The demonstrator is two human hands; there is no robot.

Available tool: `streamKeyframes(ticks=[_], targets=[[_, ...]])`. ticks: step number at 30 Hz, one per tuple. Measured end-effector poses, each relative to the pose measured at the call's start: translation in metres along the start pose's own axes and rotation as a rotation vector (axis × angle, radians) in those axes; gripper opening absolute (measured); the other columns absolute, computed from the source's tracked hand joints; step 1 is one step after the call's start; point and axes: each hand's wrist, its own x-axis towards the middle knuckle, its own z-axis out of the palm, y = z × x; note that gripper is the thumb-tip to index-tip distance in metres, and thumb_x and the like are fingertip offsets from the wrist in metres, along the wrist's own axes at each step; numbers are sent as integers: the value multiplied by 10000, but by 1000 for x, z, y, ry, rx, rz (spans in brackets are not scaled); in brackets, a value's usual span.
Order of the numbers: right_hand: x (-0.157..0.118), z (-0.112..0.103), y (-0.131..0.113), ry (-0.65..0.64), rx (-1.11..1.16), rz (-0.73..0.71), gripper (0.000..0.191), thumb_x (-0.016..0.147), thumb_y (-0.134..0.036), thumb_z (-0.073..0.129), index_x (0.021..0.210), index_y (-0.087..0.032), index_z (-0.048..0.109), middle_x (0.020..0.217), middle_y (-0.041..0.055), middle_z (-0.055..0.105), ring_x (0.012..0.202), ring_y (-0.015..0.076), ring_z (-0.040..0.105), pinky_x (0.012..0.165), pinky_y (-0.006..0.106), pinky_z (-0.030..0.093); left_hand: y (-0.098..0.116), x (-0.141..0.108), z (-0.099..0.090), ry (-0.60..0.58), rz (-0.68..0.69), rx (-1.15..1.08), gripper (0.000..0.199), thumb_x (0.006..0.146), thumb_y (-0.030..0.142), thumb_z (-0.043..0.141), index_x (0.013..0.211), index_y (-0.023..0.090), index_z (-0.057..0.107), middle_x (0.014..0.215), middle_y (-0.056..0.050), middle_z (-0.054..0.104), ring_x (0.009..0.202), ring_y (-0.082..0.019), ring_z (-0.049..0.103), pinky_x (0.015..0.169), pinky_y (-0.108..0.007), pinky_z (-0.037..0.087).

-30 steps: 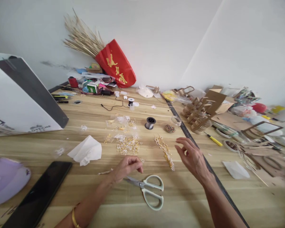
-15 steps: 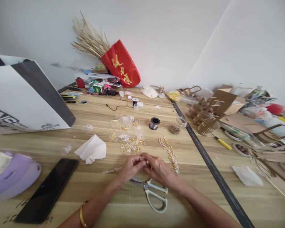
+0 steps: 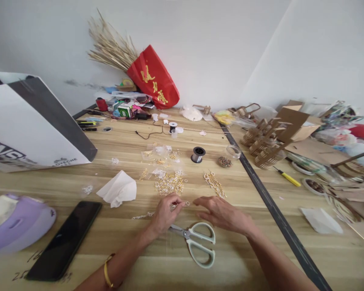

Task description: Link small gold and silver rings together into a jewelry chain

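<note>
Between the thumb and fingers of my left hand (image 3: 167, 212) is a thin chain, with a small ring (image 3: 187, 204) sticking out to the right. A silvery length of chain (image 3: 142, 216) lies on the table left of that hand. My right hand (image 3: 220, 212) has its fingers apart and holds nothing visible, just right of the ring. Below the hands lie scissors (image 3: 200, 244) with pale green handles. A pile of gold and silver pieces (image 3: 170, 184) is just beyond my left hand. Gold and silver chains (image 3: 214, 184) lie beyond my right hand.
A wire spool (image 3: 197, 155), a bowl of beads (image 3: 225, 162) and a glass dish (image 3: 233, 152) stand farther back. On the left are white tissue (image 3: 118, 189), a black phone (image 3: 65, 240) and a large box (image 3: 33, 121). Small woven baskets (image 3: 267, 155) stand at right.
My right hand has moved right, away from my left hand, and its fingers have opened. The ring at my left fingertips and more of the scissors now show. The view has shifted slightly.
</note>
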Motion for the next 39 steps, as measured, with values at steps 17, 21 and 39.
streamKeyframes(ticks=[17,21,39], targets=[[20,27,-22,185,558,0,363,764,-72,568,1102,-204,569,836,0,663,642,97,617,578,180,472,5,-10,9,10,159,76,132,827,203,552,748,195,657,826,-61,689,807,-192,626,761,-320,464],[24,33,-17,193,598,7,240,759,-81,574,974,-186,572,769,-16,654,651,99,607,585,179,455,4,-9,10,22,140,66,152,828,231,556,721,192,657,749,-50,669,739,-183,609,718,-307,454],[26,30,-2,256,425,0,94,802,-108,526,776,-158,600,594,-31,564,523,82,474,530,176,372,-3,-5,6,44,33,57,241,829,322,561,649,175,624,643,-24,599,642,-157,528,648,-265,390]])
